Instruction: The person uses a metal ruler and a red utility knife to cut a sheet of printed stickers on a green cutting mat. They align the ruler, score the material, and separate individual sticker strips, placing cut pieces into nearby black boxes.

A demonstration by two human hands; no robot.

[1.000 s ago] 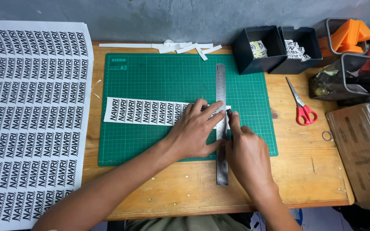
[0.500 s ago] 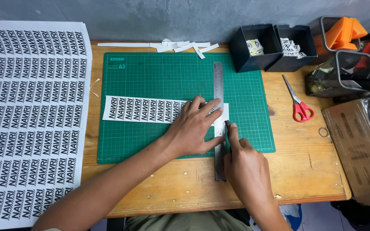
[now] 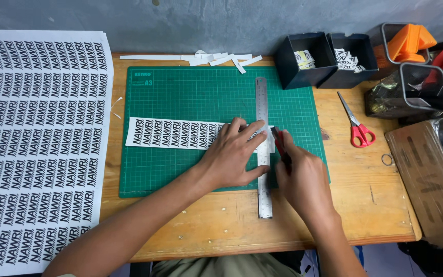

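Note:
My left hand [image 3: 232,156] lies flat with fingers spread, pressing a steel ruler [image 3: 263,100] down across the right end of a white strip of printed stickers [image 3: 173,133] on a green cutting mat [image 3: 196,90]. Just right of the ruler, my right hand [image 3: 303,179] grips a small cutter knife [image 3: 279,141] with a red and dark body. Its tip is close to the ruler's right edge, near the strip's end. The part of the strip under my left hand is hidden.
A large printed sticker sheet [image 3: 37,138] hangs over the wooden table's [image 3: 365,205] left side. Paper offcuts [image 3: 216,59] lie at the back. Two dark boxes [image 3: 324,59] with cut stickers, red-handled scissors [image 3: 357,128], wire baskets [image 3: 416,87] and a wrapped carton [image 3: 431,174] fill the right.
My right hand drew the cutter down along the ruler toward me, then lifted it back up to the strip's top edge. My left hand stayed pressed on the ruler.

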